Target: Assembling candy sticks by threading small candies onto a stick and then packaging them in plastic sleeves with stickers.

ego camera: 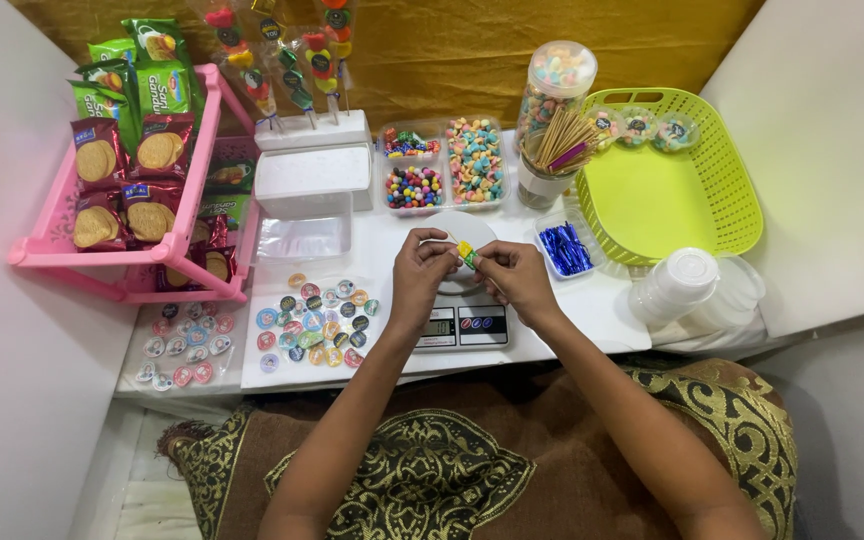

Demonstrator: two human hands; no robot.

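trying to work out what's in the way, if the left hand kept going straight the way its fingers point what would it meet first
The left hand points right, toward the small yellow and green candy that both hands pinch; just past it is the right hand. Nothing else shows in that line.

Two bare arms reach forward from the bottom of the picture and come close together. The left hand (420, 268) and the right hand (514, 274) sit side by side, nearly touching, with the backs of both hands facing up. The fingers on each hand curl in. The fingertips of both hands pinch toward each other in the middle. Both wrists are bent a little inward.
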